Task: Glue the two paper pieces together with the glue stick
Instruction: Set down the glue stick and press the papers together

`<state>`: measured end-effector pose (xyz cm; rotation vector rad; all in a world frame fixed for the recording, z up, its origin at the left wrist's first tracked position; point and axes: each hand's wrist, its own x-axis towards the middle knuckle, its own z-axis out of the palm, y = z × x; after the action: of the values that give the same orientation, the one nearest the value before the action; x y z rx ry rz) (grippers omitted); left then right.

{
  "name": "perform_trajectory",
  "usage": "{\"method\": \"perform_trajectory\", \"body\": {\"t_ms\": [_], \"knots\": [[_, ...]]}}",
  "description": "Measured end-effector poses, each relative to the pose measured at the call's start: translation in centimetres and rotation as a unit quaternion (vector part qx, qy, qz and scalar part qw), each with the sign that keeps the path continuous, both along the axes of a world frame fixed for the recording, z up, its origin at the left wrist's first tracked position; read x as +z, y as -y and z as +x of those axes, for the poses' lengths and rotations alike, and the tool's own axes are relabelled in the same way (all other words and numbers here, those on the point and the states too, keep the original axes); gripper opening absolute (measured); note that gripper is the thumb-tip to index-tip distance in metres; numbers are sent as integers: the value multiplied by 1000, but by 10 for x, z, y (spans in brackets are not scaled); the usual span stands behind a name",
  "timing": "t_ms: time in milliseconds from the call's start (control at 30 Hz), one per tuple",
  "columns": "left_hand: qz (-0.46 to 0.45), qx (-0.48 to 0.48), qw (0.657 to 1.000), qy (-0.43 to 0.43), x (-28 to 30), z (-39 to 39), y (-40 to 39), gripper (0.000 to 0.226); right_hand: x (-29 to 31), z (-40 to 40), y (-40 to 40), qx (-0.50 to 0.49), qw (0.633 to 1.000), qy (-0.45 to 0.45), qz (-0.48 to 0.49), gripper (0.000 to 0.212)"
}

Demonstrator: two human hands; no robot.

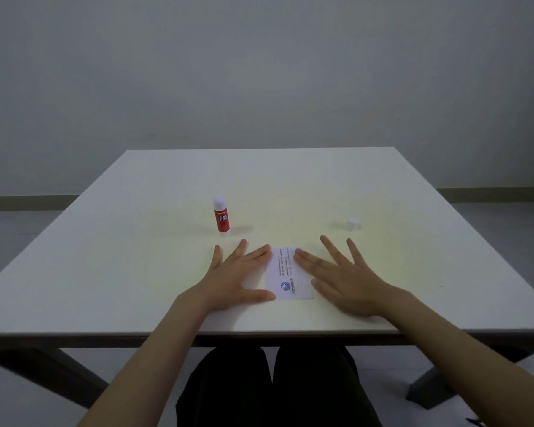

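Observation:
A white paper card (285,274) with printed lines and a blue round logo lies flat near the table's front edge. A thin edge of a second paper shows along its right and bottom sides, so the two pieces appear stacked. My left hand (238,280) lies flat with fingers spread, its fingertips and thumb resting on the card's left side. My right hand (342,277) is also flat and spread, its fingers pressing the card's right side. A red glue stick (221,217) with its white tip uncovered stands upright behind my left hand. Its white cap (352,224) lies farther right.
The white table (290,186) reaches back to a plain grey wall. Its front edge runs just below my wrists, with my dark-clothed legs under it.

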<state>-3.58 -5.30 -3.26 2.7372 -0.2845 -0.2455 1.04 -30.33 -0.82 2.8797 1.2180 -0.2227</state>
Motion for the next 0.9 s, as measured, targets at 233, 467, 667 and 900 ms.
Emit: {"method": "perform_trajectory", "body": {"t_ms": [233, 467, 667, 900], "knots": [[8, -3, 1000, 2, 0, 0, 0, 88, -21, -26, -17, 123, 992, 3, 28, 56], [12, -2, 1000, -7, 3, -1, 2, 88, -11, -2, -32, 62, 998, 3, 14, 57], [12, -1, 1000, -13, 2, 0, 2, 91, -10, 16, -30, 28, 999, -15, 22, 52], [6, -3, 1000, -6, 2, 0, 1, 91, -22, -7, -31, 102, 994, -5, 33, 57]]}}
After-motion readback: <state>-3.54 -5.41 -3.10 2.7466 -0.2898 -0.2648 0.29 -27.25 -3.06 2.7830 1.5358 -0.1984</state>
